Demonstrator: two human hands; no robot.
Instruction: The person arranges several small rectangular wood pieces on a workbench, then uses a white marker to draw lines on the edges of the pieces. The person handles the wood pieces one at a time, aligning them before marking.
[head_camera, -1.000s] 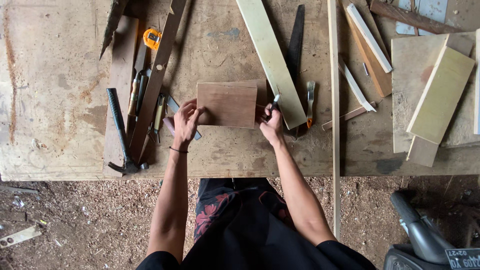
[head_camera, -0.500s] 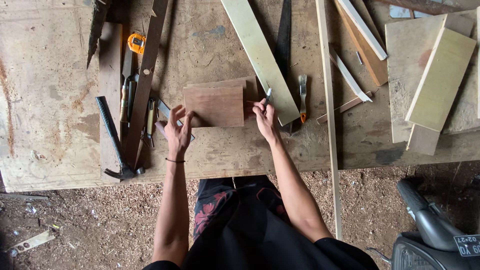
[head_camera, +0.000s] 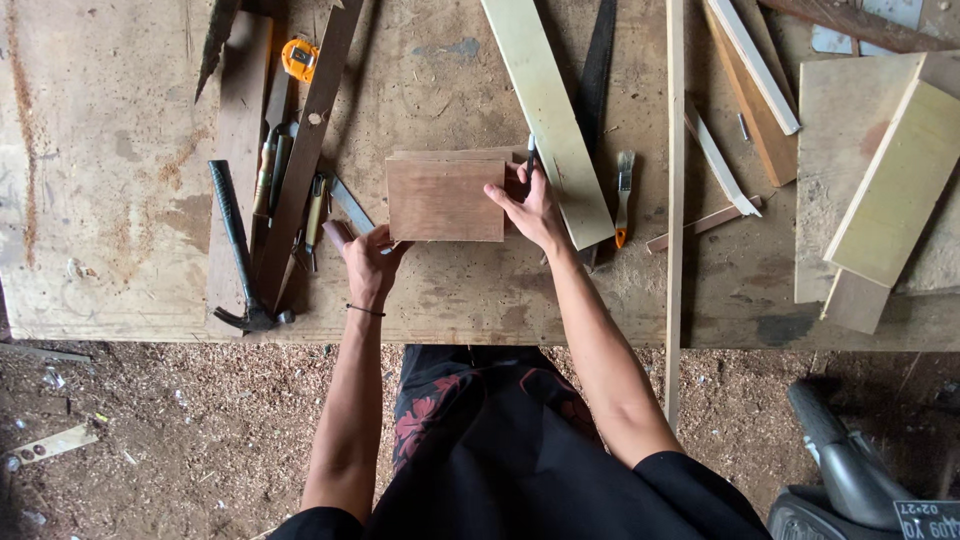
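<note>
Right hand (head_camera: 532, 207) grips the brown rectangular wooden board (head_camera: 446, 198) at its right edge; left hand (head_camera: 368, 262), half-open, touches its lower-left corner; worn wooden workbench (head_camera: 120, 170); sawdust-covered floor (head_camera: 180, 430).

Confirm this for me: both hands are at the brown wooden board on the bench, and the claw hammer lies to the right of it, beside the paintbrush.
Not quite. In the head view the claw hammer lies left of the brown wooden board, away from the paintbrush. The left hand and right hand are indeed at the board.
</note>
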